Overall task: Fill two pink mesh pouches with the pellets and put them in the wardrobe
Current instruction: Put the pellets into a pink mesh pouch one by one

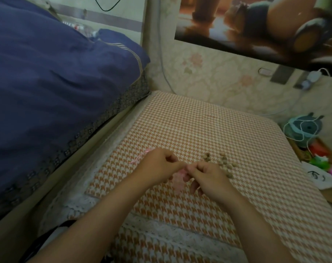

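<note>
A pink mesh pouch [178, 178] hangs between my two hands above the orange houndstooth cloth [199, 126]. My left hand [157, 166] pinches its top edge from the left and my right hand [209, 179] pinches it from the right; both hands hide most of it. A second pink pouch [142, 155] with a ribbon lies on the cloth just behind my left hand. Several brown pellets [222, 164] lie scattered on the cloth to the right of my right hand.
A bed with a dark blue quilt [47, 82] runs along the left. To the right of the table sit a teal plush toy [302, 130] with a white cord and a box of colourful items [321, 160]. A floral wall is behind.
</note>
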### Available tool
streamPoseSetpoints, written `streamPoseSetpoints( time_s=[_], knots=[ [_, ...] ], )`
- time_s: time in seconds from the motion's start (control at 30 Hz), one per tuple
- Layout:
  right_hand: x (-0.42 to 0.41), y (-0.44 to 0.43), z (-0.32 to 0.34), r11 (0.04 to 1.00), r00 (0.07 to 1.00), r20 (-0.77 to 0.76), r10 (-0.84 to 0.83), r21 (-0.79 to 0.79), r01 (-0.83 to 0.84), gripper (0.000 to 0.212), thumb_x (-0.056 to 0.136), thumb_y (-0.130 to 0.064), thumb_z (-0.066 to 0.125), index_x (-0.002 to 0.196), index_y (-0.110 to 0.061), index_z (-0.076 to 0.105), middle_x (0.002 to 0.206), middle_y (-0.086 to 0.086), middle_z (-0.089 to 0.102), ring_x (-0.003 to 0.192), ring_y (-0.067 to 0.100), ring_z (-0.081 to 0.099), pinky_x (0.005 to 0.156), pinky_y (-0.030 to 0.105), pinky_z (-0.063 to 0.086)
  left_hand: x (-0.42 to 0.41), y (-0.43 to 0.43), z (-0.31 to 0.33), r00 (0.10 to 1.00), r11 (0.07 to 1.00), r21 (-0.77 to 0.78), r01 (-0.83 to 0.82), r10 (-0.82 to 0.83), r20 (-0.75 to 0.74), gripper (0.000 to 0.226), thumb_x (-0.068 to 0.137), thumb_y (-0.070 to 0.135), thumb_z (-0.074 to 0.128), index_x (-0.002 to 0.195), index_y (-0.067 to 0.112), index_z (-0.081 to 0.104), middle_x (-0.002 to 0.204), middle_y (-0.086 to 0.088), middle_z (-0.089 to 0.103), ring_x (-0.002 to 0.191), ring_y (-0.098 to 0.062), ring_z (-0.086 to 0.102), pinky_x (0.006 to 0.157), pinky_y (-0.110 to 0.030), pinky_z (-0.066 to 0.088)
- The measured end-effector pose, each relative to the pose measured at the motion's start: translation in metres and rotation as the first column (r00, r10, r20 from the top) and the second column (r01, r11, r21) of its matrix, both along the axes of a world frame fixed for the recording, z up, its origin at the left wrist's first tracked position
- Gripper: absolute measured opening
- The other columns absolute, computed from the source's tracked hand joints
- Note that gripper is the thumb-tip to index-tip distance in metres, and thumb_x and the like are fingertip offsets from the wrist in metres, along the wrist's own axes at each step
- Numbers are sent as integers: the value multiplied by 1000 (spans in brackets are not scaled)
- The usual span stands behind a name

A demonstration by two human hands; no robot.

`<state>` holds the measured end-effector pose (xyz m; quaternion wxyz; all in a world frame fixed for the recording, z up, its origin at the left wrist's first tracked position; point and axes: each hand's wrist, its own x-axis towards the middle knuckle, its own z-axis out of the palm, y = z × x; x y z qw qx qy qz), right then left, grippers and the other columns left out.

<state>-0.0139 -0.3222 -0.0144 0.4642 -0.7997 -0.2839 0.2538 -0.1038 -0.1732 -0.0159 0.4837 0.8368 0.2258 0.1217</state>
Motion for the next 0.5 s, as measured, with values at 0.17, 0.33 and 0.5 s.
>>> streamPoseSetpoints(
  time_s=[0.17, 0.33, 0.5],
  knots=[
    [3, -4, 3, 1000, 993, 114, 19, -11, -18, 22, 100, -22, 59, 86, -12, 72, 81, 2, 75, 56, 22, 67, 53, 27, 48, -3, 5, 5, 997, 983, -179, 39, -50, -59, 8, 81, 15, 76, 88, 13, 74, 78, -8, 76, 67, -21, 74, 61, -34, 61],
    [-8, -7, 3, 1000, 990, 140, -6, 7, 5, 13, 97, -11, 63, 88, -8, 71, 74, 8, 75, 50, 19, 64, 50, 26, 51, -6, 1, 4, 986, 986, -138, 96, -113, -121, 7, 81, 19, 73, 81, 13, 76, 72, 0, 76, 63, -19, 73, 58, -28, 57],
    [-13, -11, 11, 999, 989, 141, -32, -16, 35, 15, 91, -10, 68, 102, -14, 58, 75, 9, 76, 48, 17, 60, 48, 26, 47, -5, -4, 7, 995, 980, -198, 3, -22, -94, 13, 86, 13, 64, 79, 6, 73, 72, -4, 75, 56, -19, 66, 52, -26, 52]
  ],
)
